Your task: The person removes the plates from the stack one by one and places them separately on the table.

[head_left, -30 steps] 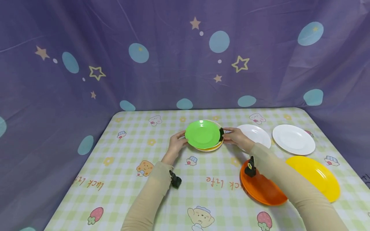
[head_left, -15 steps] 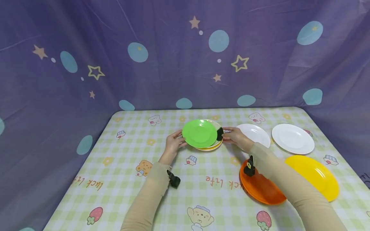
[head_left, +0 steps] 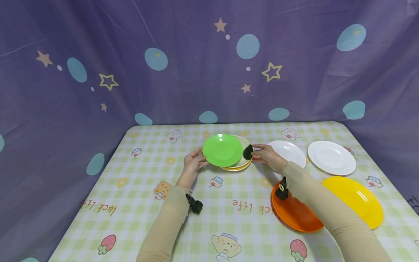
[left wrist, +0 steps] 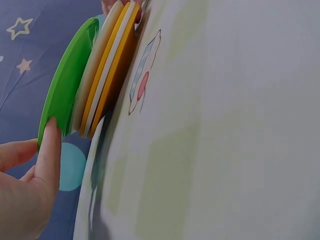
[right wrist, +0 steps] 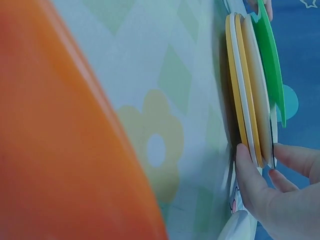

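Note:
My left hand (head_left: 192, 162) pinches the left rim of a green plate (head_left: 222, 150), its thumb on one face and fingers on the other. The plate tilts over the left part of a plate stack (right wrist: 250, 100), partly hiding it. On top of that stack lies a cream plate (head_left: 245, 142) with a dark patch near its right rim. Yellow and white plate edges show below it in both wrist views. My right hand (head_left: 267, 156) grips the stack's right edge between thumb and fingers.
To the right lie two white plates (head_left: 332, 158), a yellow plate (head_left: 358, 200) and an orange plate (head_left: 294, 214), the latter partly under my right forearm. A checked tablecloth (head_left: 131, 225) covers the table. Behind hangs a purple curtain (head_left: 196, 87).
The green plate has slid left with my left hand, uncovering more of the cream plate and its dark patch. My right hand has stayed at the stack.

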A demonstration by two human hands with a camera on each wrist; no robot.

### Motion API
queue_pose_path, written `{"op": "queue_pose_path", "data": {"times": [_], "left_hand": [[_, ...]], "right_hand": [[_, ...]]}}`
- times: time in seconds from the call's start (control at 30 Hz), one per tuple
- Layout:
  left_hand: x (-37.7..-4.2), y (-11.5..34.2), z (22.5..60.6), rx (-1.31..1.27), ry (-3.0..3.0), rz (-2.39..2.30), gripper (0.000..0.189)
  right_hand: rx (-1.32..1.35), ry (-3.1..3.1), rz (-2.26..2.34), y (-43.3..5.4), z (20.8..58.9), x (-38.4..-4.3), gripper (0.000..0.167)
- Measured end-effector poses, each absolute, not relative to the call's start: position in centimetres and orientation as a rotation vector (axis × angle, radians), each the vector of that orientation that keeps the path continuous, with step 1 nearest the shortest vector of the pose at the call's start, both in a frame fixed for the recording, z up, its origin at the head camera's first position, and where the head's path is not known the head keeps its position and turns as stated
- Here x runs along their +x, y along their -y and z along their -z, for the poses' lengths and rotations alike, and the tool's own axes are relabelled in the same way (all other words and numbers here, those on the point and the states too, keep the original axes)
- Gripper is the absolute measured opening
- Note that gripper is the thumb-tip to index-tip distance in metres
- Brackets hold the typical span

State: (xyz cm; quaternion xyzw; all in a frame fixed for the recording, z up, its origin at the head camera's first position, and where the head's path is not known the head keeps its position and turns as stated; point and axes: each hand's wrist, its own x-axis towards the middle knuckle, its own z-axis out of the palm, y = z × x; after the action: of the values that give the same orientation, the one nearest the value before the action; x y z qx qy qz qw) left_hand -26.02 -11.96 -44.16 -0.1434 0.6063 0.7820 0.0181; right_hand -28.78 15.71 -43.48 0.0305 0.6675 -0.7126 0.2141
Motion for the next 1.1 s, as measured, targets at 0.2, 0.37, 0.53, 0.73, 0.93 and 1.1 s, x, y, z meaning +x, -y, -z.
{"op": "queue_pose_path", "data": {"times": [0.2, 0.37, 0.53, 0.73, 0.93, 1.1], "left_hand": [[-25.8, 13.1, 44.2, -0.452, -1.855, -2.457, 0.051], [-25.7, 14.0, 44.0, -0.466, -1.844, -2.474, 0.050], [-25.5, 14.9, 43.8, -0.511, -1.838, -2.469, 0.050], [-25.2, 16.1, 43.7, -0.536, -1.832, -2.471, 0.051], [-25.0, 17.3, 43.7, -0.543, -1.832, -2.475, 0.051], [-24.7, 18.3, 43.5, -0.554, -1.822, -2.484, 0.052]], "right_hand": [[0.078, -1.883, 1.946, -15.8, 43.2, -28.6, 0.053], [0.082, -1.876, 1.948, -15.8, 43.2, -28.6, 0.053], [0.095, -1.890, 1.934, -15.8, 43.3, -28.6, 0.053], [0.112, -1.889, 1.933, -15.8, 43.3, -28.7, 0.053], [0.111, -1.875, 1.942, -15.8, 43.1, -28.6, 0.054], [0.109, -1.882, 1.937, -15.8, 43.1, -28.6, 0.054]]}}
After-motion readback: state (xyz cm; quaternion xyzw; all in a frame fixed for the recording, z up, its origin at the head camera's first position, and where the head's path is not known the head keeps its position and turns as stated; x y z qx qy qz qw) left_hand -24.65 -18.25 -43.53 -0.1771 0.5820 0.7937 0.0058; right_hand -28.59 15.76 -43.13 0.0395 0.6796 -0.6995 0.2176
